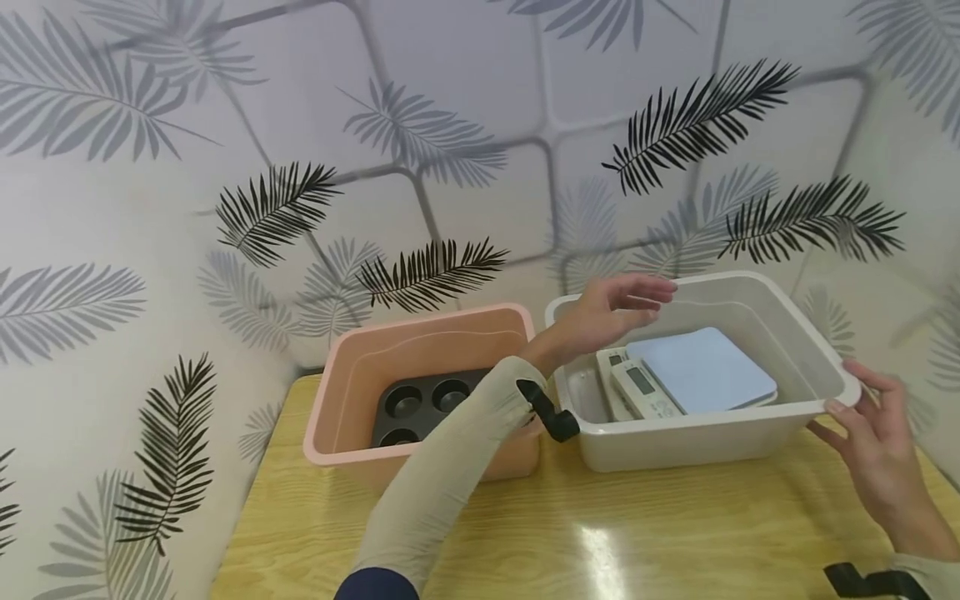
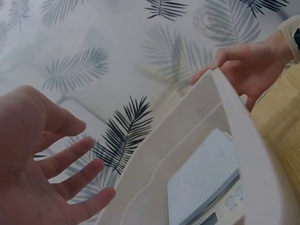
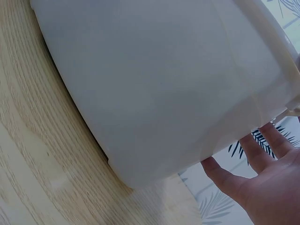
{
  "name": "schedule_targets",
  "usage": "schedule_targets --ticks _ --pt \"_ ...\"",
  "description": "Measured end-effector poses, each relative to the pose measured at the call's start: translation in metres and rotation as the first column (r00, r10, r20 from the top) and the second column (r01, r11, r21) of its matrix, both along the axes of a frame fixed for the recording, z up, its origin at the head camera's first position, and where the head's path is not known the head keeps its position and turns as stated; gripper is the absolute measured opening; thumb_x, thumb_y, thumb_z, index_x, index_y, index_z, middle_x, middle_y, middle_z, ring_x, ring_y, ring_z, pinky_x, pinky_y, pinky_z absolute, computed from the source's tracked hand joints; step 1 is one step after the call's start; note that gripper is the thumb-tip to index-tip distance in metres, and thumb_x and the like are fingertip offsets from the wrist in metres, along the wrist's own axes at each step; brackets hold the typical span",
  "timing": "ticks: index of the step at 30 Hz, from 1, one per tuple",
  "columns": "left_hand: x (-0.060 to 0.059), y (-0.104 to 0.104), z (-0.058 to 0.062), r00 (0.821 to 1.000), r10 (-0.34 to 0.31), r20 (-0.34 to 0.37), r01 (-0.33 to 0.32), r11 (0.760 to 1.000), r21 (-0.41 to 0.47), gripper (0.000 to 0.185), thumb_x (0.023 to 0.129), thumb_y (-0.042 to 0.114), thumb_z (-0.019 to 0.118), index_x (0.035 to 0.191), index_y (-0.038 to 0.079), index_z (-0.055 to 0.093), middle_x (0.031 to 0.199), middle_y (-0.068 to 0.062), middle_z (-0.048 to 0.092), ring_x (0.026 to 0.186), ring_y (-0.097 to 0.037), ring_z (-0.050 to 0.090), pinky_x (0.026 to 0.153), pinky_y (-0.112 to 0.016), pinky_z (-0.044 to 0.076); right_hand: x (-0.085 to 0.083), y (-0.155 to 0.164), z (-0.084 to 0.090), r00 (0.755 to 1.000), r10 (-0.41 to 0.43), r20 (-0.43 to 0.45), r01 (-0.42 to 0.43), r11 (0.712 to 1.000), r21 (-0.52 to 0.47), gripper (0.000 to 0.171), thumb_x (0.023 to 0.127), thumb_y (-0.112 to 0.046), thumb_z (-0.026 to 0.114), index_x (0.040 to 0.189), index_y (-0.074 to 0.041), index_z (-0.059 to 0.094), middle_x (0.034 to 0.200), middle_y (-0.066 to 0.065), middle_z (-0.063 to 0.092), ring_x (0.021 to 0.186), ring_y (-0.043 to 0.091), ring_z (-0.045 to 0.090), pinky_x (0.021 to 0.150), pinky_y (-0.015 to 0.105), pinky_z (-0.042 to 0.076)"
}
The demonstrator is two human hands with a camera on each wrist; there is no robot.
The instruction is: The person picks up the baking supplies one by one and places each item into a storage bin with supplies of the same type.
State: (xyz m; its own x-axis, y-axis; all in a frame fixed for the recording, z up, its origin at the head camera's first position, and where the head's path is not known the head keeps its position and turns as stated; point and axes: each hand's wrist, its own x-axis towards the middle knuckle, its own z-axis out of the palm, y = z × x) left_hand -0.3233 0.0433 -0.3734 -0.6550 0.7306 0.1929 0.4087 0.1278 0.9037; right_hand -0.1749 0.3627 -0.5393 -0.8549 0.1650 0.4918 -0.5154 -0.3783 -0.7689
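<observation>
A white plastic bin (image 1: 675, 446) stands on the wooden table, with kitchen scales (image 1: 701, 371) inside it. Two displays show, so one scale seems to lie partly over another. My left hand (image 1: 611, 315) hovers over the bin's back left rim, fingers apart and holding nothing; the left wrist view shows its palm (image 2: 28, 164) beside the bin wall. At the front right corner, my right hand (image 1: 877, 433) touches the bin from outside, thumb by the rim. Seen from the right wrist, its fingertips (image 3: 211, 164) rest against the end wall, fingers mostly straight.
Left of the white bin sits a peach plastic bin (image 1: 420, 329) holding a dark muffin pan (image 1: 427, 398). My left forearm crosses in front of it. A leaf-patterned wall covering (image 1: 480, 208) rises right behind both bins. The wooden tabletop (image 1: 540, 533) extends in front.
</observation>
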Motion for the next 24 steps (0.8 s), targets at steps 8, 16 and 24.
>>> schedule_targets --ticks 8,16,24 --pt "0.039 -0.019 0.004 0.992 -0.071 -0.106 0.07 0.997 -0.015 0.043 0.108 0.001 0.062 0.151 0.001 0.06 0.152 -0.018 0.066 0.14 -0.027 0.064 0.11 -0.02 0.055 0.004 0.003 0.002 1.0 -0.008 0.026 0.007 0.999 0.038 0.059 0.108 0.02 0.033 0.161 -0.006 0.036 0.156 0.001 0.051 0.127 0.006 0.069 0.085 0.02 0.065" --pt "0.07 -0.043 0.01 0.986 -0.058 -0.154 0.054 0.998 -0.027 0.04 0.11 0.007 0.061 0.15 0.005 0.062 0.151 -0.012 0.067 0.14 -0.017 0.062 0.112 -0.021 0.053 0.004 0.003 0.004 0.999 -0.032 0.028 0.029 0.996 0.086 0.06 0.108 0.02 0.034 0.162 -0.007 0.036 0.155 -0.001 0.053 0.127 0.004 0.069 0.084 0.018 0.064" --pt "0.097 -0.067 0.01 0.976 -0.058 -0.208 0.063 0.998 0.018 0.037 0.109 0.009 0.062 0.146 0.006 0.064 0.15 -0.013 0.068 0.136 -0.007 0.062 0.113 -0.024 0.054 0.003 0.0 0.004 0.999 -0.045 0.026 0.042 0.991 0.13 0.059 0.108 0.018 0.036 0.161 -0.008 0.035 0.153 -0.001 0.054 0.129 0.003 0.066 0.084 0.017 0.064"
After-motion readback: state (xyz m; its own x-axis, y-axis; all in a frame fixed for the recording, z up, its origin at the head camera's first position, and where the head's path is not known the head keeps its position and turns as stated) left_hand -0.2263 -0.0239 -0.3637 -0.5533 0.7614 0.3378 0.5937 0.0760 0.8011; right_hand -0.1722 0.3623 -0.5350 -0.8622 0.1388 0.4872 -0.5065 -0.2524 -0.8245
